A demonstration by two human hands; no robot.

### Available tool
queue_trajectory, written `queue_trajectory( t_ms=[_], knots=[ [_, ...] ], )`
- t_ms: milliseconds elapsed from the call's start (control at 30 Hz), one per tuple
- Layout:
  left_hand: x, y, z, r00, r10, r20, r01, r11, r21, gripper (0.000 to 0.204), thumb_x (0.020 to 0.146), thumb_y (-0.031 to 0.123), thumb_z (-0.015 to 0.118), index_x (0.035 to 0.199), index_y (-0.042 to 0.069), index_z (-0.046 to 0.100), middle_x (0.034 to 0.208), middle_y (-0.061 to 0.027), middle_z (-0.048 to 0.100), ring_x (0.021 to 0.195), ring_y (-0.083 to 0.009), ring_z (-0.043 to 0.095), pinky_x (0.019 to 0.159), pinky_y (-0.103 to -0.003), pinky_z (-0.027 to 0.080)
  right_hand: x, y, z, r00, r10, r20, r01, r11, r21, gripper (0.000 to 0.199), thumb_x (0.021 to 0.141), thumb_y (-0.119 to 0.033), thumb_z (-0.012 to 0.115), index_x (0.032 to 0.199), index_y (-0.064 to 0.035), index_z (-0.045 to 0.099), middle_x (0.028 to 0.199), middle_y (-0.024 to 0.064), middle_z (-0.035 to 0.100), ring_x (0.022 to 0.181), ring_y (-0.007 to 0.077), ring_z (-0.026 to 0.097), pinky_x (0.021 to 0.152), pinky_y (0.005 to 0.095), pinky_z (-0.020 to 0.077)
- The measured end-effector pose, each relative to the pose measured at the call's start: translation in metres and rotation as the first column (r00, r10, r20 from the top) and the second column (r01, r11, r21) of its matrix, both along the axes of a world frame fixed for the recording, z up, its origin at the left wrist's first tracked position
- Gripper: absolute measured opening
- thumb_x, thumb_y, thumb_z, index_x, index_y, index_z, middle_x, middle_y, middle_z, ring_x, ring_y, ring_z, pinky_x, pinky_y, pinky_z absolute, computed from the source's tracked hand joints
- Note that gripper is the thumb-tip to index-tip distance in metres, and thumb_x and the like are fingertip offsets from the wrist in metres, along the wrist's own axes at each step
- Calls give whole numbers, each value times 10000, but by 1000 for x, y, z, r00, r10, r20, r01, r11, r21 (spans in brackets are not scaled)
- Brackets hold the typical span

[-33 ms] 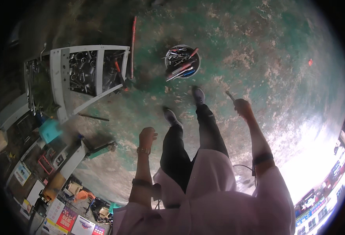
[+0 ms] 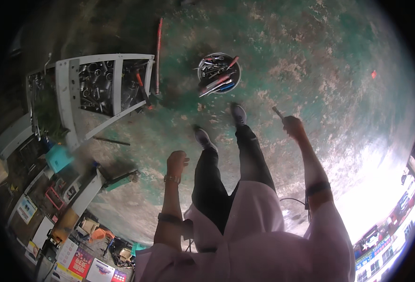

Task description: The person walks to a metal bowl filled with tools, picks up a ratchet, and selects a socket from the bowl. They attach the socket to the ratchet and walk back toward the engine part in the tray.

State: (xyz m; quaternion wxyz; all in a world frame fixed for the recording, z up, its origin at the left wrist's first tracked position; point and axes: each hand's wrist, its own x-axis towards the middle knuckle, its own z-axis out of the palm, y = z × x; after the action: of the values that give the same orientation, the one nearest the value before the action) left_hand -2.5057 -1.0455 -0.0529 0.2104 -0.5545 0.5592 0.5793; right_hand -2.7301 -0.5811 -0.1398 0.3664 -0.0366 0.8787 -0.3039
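My right hand (image 2: 293,128) is closed round a slim metal hand tool (image 2: 277,112), whose end sticks out toward the far left. Its exact kind is too small to make out. In front of my left leg, my left hand (image 2: 177,162) hangs with loosely curled fingers and nothing seen in them. Beyond my shoes, a round bucket (image 2: 239,81) stands on the floor, filled with several hand tools, some with red or blue handles. Neither hand touches it.
To the left, a grey metal frame rack (image 2: 118,83) holds sockets and loose tools, with a red-handled hammer (image 2: 140,79) in it. A long red bar (image 2: 159,56) stands beside the rack. A teal box (image 2: 59,158) and cluttered shelves lie at lower left. A dark rod (image 2: 111,140) rests on the floor.
The view has shifted very slightly; my left hand sits a touch higher in it. The right hand still grips the metal tool.
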Motion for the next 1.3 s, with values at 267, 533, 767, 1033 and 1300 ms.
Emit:
queue_trajectory(
  t_ms=[267, 533, 767, 1033, 1300],
  knots=[
    [-70, -35, -182, 941, -314, -128, 313, 949, -24, 278, 920, 299, 596, 900, 25, 642, 738, -45, 615, 670, -161, 655, 549, -290, 502, -39, -10, -105, 983, 179, 29, -181, 955, 235, 161, 824, -206, 571, 794, -62, 636, 850, 142, 652, 782, 338, 642, 701, 448, 509],
    [-135, -83, -373, 706, -705, -65, 690, 706, -156, 274, 920, 288, 640, 1015, 31, 622, 790, -35, 633, 743, -141, 634, 660, -269, 513, -21, -72, -284, 962, 251, 106, -273, 891, 364, 145, 844, -211, 617, 891, -74, 625, 866, 171, 666, 853, 394, 641, 749, 486, 506],
    [-167, -104, -411, 573, -816, -81, 720, 548, -425, 426, 866, 232, 721, 1194, 13, 560, 1071, -90, 613, 973, -190, 611, 796, -313, 508, -41, -106, -377, 982, 190, 6, -184, 941, 285, 129, 855, -159, 613, 959, -84, 607, 849, 173, 662, 854, 398, 637, 740, 477, 489],
    [-226, -78, -413, 88, -990, -110, 739, 139, -660, 554, 741, 242, 816, 1168, -6, 565, 1155, -153, 594, 1030, -305, 612, 853, -381, 508, -40, -102, -419, 950, 130, -284, -109, 990, 87, 126, 827, -87, 630, 929, -77, 556, 895, 134, 628, 838, 373, 617, 697, 467, 494],
    [-239, -30, -414, -99, -976, 194, 774, -198, -602, 714, 639, 290, 870, 1174, -43, 536, 1188, -158, 511, 1053, -352, 574, 870, -413, 494, -11, -88, -450, 799, 81, -596, -50, 996, 69, 76, 780, -64, 623, 836, -80, 573, 866, 111, 592, 820, 344, 592, 695, 446, 485]
  ],
)
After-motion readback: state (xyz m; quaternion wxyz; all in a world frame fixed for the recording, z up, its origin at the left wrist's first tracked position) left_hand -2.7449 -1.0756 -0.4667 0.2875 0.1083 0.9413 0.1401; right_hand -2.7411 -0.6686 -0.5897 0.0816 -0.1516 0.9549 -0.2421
